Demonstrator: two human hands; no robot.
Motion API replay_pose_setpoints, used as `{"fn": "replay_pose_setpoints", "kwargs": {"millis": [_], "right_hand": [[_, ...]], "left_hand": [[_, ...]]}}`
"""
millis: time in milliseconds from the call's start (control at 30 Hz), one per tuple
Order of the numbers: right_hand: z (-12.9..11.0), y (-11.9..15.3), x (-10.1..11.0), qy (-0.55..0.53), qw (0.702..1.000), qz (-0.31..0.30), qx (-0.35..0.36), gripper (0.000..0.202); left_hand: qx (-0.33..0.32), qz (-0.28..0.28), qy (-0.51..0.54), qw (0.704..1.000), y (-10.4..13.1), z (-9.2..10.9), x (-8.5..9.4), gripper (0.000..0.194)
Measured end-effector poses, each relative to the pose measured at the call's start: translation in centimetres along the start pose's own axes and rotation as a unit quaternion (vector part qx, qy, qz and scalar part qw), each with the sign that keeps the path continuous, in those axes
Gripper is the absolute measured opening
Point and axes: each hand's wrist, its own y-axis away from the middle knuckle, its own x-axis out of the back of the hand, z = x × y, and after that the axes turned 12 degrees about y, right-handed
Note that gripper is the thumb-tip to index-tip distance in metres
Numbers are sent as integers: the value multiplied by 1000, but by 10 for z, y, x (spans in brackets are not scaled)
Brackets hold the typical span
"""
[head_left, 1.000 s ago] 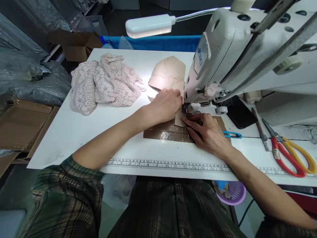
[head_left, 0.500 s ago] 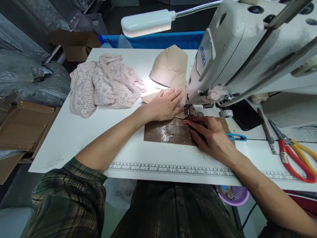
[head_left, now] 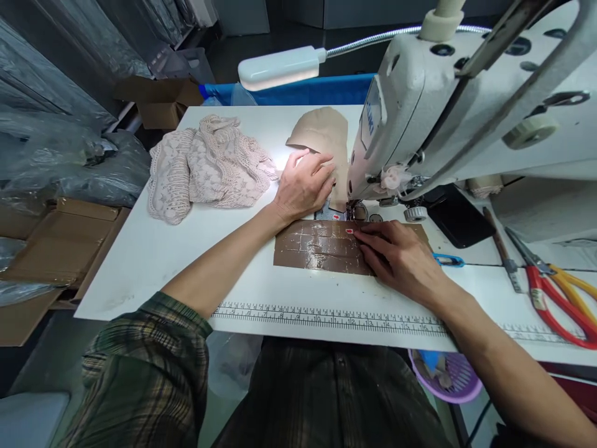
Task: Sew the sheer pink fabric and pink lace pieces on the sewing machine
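A beige curved piece lies left of the sewing machine, its lower strip reaching the presser foot. My left hand is over the left side of this piece, fingers bent and somewhat apart; whether the fingertips pinch it is hidden. In front of the needle area lies a brown taped sheet with a small red-marked label. My right hand rests on the sheet's right part, its index fingertip beside the label and its fingers slightly spread.
Crumpled lace fabric lies at the left of the white table. A black phone, a blue clip and red-and-yellow scissors are at the right. A lamp hangs above. A purple basket sits below.
My left hand has lifted its flat fingers into a bent pose and moved slightly left, uncovering the metal plate by the presser foot. The beige piece has shifted. The camera view has moved a little.
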Motion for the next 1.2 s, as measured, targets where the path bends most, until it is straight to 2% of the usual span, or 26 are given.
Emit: {"fn": "replay_pose_setpoints", "kwargs": {"millis": [67,200,267,500,700,833,967,1100,1200], "right_hand": [[1,0,0,6,1000,2,8,32],[0,2,-1,14,1000,-10,10,33],[-1,4,-2,19,1000,-11,13,32],[1,9,-10,51,998,9,44,32],[13,14,-20,70,993,26,91,40],[14,13,-23,74,991,52,95,36],[12,6,-18,70,987,93,113,34],[12,-1,-13,52,986,107,117,34],[13,1,-17,27,990,104,92,35]], "left_hand": [[4,-13,-15,1000,1,2,0,36],[-19,-97,6,995,-2,-3,-3,41],[-34,-117,18,992,-3,-6,-3,43],[-8,-13,-15,1000,0,-7,-6,39],[-33,-26,22,999,0,-14,-17,27],[-27,-11,1,1000,1,-15,-17,28],[-6,10,-42,999,4,-7,-15,33],[15,21,-105,994,14,3,-8,46],[53,-1,-155,986,29,0,10,54]]}}
